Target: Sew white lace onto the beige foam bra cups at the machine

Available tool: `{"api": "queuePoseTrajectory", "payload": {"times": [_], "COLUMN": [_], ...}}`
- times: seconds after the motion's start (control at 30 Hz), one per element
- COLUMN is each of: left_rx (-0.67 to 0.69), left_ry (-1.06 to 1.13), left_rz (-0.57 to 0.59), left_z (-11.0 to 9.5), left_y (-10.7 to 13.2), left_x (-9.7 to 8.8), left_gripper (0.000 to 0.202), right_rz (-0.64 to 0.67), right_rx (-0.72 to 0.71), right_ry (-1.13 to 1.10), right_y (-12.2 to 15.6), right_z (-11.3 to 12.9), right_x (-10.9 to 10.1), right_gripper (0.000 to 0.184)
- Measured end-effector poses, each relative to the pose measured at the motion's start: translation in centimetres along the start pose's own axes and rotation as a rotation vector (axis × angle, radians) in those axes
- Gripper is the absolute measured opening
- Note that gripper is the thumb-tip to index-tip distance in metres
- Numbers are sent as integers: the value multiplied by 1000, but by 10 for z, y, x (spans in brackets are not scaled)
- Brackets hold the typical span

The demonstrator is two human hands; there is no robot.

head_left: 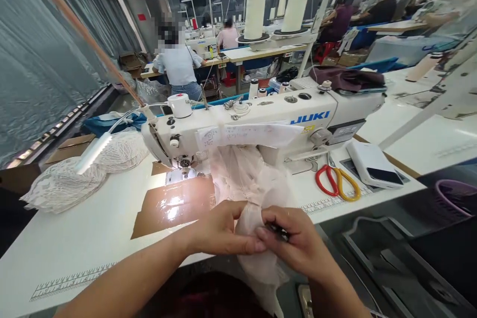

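At the table's front edge, my left hand (231,231) is closed on sheer pale fabric (253,179), its thumb stretched toward my right hand. My right hand (290,238) pinches the same cloth from the other side. A small dark metal tool (278,231) sits tucked in the right palm; its kind is mostly hidden by the fingers. The gathered fabric runs back under the arm of a white sewing machine (238,124) and hangs below my hands past the edge. The needle area (185,166) is lit, left of the cloth.
White lace pieces (70,184) are stacked at the left beside a lamp (95,154). Brown glossy sheet (179,203) lies on the tabletop (93,238). Red and yellow-handled scissors (337,184) and a white box-shaped device (372,164) are at the right. A person (181,64) sits farther back.
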State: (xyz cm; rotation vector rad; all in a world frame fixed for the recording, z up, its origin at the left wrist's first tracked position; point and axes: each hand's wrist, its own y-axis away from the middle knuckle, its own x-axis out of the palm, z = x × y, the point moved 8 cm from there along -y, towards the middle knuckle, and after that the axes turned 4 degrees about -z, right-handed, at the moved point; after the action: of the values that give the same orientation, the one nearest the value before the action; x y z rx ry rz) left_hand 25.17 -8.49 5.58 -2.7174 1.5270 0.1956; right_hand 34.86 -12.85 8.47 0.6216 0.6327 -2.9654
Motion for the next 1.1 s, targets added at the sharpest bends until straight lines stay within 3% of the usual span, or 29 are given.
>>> {"api": "queuePoseTrajectory", "payload": {"times": [0.07,0.17,0.3,0.4,0.6,0.73,0.87,1.0,1.1], "left_rx": [-98,-185,-279,-188,-19,-16,-169,-221,-222], "left_ry": [104,219,387,382,298,246,202,251,278], "left_rz": [-1,-64,-77,-165,-378,-716,-968,-1132,-1148], "left_z": [7,16,25,17,1,10,33,53,62], "left_y": [14,45,96,130,188,230,262,277,276], "left_x": [0,-11,-29,-51,-97,-141,-178,-199,-200], "left_gripper": [30,31,38,34,37,42,41,42,47], "right_rz": [63,140,77,52,251,224,190,181,206], "right_rx": [-46,-111,-145,-143,-38,112,200,211,131], "right_ry": [-31,-83,-87,65,643,886,977,979,785], "right_y": [-3,-7,-22,-40,-62,-64,-62,-58,-57], "right_z": [5,5,-3,-10,-40,-70,-83,-71,-46], "right_x": [18,36,44,57,107,93,64,61,85], "right_gripper": [7,8,13,17,36,34,37,35,37]}}
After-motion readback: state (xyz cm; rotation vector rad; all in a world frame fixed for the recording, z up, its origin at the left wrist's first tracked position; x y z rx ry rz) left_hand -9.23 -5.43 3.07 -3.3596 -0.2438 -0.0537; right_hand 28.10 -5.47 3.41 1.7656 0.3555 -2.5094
